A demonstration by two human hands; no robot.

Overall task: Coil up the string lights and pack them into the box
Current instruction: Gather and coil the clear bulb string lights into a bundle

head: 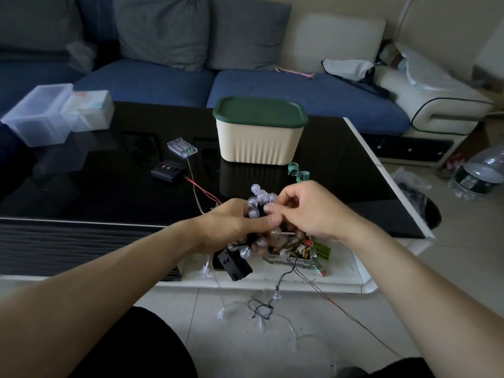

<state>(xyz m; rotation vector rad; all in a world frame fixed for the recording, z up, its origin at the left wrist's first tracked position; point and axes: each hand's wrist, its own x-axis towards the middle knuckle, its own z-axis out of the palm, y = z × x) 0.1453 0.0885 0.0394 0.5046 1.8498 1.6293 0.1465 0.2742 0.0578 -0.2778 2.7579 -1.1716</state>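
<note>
A bundle of string lights (259, 200) with clear round bulbs on dark wire is held above the table's near edge. My left hand (229, 227) grips the coiled bundle from the left. My right hand (305, 211) pinches the wire at the top of the bundle. A black battery pack (234, 264) hangs below my left hand. More wire with star-shaped lights (261, 309) trails down to the floor. The cream box (259, 143) with its green lid (259, 111) on stands further back on the black table (95, 181).
A clear battery case (182, 147) and a black battery box (167, 170) with red wires lie on the table. Two green ties (298, 172) lie right of the cream box. Clear plastic containers (51, 113) stand far left. A glass tray (294, 257) of small items sits on the table's lower shelf.
</note>
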